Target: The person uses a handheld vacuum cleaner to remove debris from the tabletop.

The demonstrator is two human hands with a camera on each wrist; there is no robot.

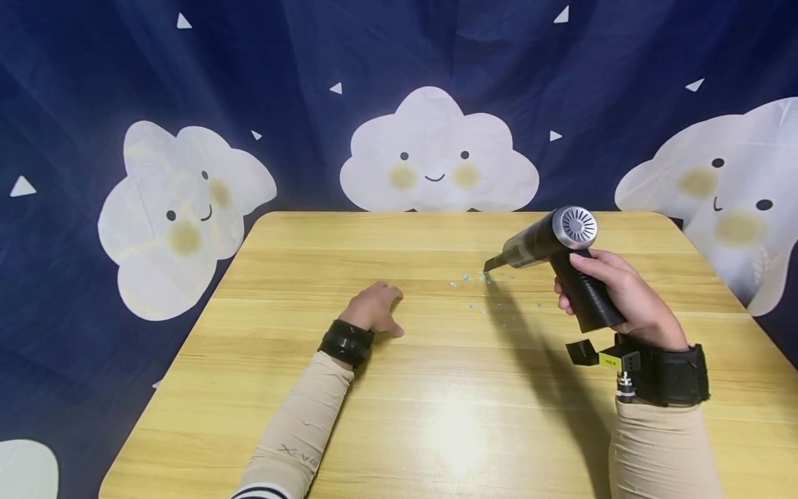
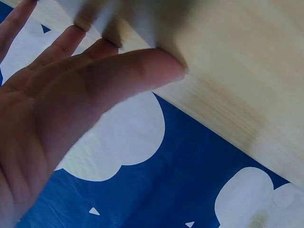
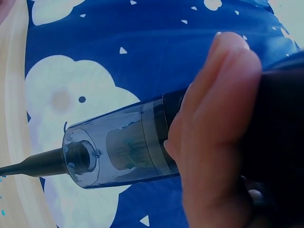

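My right hand [image 1: 630, 291] grips the black handle of a handheld vacuum cleaner [image 1: 536, 242], fingers curled round it. Its narrow nozzle tilts down to the left, the tip right among small light-blue scraps [image 1: 467, 277] scattered on the wooden table [image 1: 280, 333]. In the right wrist view the see-through dust cup [image 3: 118, 142] shows a pale filter inside, with bluish bits about it. To the left of the scraps, my left hand [image 1: 374, 307] rests with its fingertips at the tabletop, fingers relaxed and spread, holding nothing.
A dark blue curtain [image 1: 299, 159] with white smiling clouds hangs behind the table and along its sides. Black straps with small devices sit on both wrists, and the right one [image 1: 667, 374] carries a yellow-labelled part. The vacuum's long shadow falls across the table.
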